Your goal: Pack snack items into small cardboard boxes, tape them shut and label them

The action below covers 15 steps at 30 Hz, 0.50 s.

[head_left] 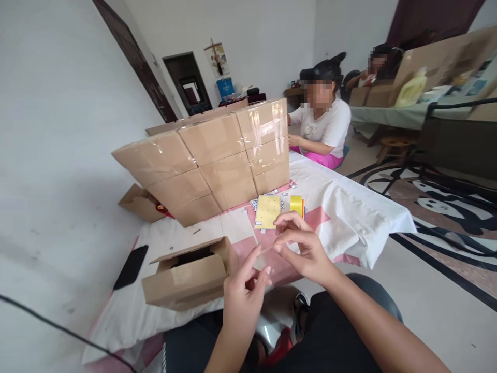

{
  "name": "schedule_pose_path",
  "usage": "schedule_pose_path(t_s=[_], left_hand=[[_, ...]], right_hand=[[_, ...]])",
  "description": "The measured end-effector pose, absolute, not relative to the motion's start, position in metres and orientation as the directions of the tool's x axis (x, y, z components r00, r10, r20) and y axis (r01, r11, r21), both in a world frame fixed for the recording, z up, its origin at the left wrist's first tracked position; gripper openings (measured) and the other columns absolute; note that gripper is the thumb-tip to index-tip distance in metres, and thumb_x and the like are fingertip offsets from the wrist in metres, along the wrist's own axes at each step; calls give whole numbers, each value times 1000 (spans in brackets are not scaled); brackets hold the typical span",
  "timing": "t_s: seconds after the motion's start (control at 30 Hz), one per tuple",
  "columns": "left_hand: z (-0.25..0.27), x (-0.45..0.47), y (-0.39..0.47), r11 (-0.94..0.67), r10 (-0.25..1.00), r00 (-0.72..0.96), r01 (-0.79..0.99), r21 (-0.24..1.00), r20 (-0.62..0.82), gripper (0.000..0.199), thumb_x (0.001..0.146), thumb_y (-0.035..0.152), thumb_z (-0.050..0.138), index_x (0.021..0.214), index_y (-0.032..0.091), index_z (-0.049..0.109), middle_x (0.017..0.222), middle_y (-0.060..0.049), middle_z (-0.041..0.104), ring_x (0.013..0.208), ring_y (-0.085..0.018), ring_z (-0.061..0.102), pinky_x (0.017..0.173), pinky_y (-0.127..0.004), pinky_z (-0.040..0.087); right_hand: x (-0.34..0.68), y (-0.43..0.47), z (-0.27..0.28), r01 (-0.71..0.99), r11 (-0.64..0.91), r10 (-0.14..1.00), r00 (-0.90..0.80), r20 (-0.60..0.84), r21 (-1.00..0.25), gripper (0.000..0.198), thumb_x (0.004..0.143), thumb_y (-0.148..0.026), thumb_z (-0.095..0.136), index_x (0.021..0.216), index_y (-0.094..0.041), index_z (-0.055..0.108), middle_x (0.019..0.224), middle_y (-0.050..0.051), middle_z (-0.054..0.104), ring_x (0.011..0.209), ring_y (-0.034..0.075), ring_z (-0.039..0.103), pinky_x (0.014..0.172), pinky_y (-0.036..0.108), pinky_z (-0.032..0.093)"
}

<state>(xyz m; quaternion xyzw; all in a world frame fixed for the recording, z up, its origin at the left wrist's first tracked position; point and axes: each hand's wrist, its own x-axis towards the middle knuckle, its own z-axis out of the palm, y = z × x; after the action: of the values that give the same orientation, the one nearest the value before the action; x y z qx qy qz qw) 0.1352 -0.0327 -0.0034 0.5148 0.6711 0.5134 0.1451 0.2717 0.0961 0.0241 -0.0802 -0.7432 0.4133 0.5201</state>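
Over the table's near edge, my right hand [305,254] is closed in a pinch, thumb against index finger. A faint, thin, see-through strip [267,249] seems to run from that pinch toward my left index fingertip; its kind cannot be made out. My left hand [243,290] is raised beside it, index finger and thumb apart. Just beyond the right hand lie a yellow card [267,211] with small dark marks and a bright yellow piece [295,203] over orange and blue ones. An open cardboard box [186,282] stands left of my left hand.
Taped cardboard boxes [217,160] form a stacked wall across the table. A black phone-like slab [131,267] lies at the left edge of the white and pink tablecloth [361,207]. A person in a white shirt [326,124] sits beyond; another person is farther back.
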Motion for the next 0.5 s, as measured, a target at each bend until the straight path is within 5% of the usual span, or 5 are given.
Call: schedule_pose_path(t_s=[0.13,0.27,0.33,0.4,0.5], left_hand=[[-6,115,-67,17,757,-516,629,777,401,50,88,43,63,134,21,63,52,5,64,45,-11,57,53,-22,50],[-5,57,-94,314,561,-663,724,614,495,50,86,53,63,125,21,65,61,3,64,53,-14,58,58,-27,49],[-2,20,-102,424,551,-573,818,388,607,47,87,54,60,120,21,67,95,-7,74,82,-23,68,76,-35,53],[0,-13,-105,474,590,-483,856,207,647,52,90,52,56,132,21,60,132,-12,66,120,-33,59,99,-47,46],[-6,-44,-103,459,719,-456,878,134,525,56,95,48,49,147,26,45,148,-10,55,141,-33,44,115,-56,28]], right_hand=[[258,86,32,-390,635,474,-484,735,-667,10,92,-23,66,85,-25,73,112,7,56,101,22,57,89,41,50],[244,84,42,-424,589,528,-442,725,-688,11,93,-25,65,83,-25,70,107,7,58,99,22,58,90,42,49],[234,85,47,-404,559,558,-463,688,-724,13,92,-28,68,80,-24,70,107,7,59,103,23,58,93,44,47],[219,86,50,-412,505,577,-492,651,-759,16,90,-33,71,77,-24,70,108,7,60,107,24,58,98,45,45],[190,84,53,-442,377,575,-577,580,-814,21,86,-40,74,74,-23,71,108,5,62,109,22,59,103,45,41]])
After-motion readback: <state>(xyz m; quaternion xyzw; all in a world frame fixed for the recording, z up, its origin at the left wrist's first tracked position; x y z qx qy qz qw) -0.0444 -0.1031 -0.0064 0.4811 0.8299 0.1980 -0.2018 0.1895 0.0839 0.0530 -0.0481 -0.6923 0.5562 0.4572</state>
